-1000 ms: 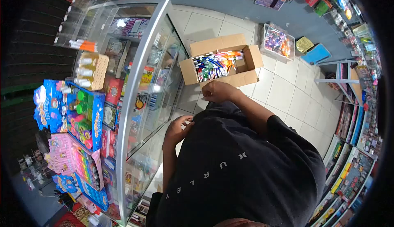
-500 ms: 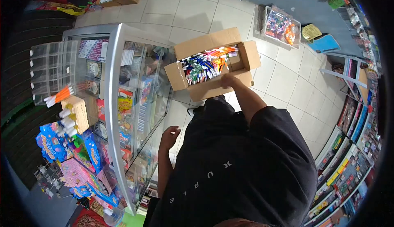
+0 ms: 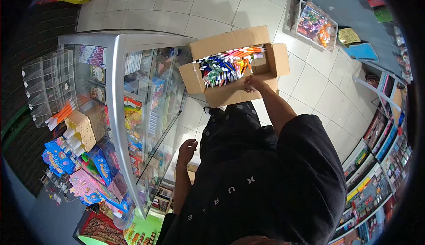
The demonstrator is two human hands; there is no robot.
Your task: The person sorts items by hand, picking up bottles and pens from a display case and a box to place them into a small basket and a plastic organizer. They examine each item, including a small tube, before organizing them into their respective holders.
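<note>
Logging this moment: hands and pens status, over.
Right hand over box flap, grip unclear; left hand loosely open by glass case; pens heaped in box.

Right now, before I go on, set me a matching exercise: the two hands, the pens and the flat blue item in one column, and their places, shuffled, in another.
Things
1. Left hand
2. Pens
3. Flat blue item
4. Right hand

Places
A. Near the wall, beside a yellow item
B. At the flap of the cardboard box nearest the person
C. Between the glass display case and the black trousers
D. Heaped inside the cardboard box

Right pairs: 1-C, 2-D, 3-A, 4-B
</note>
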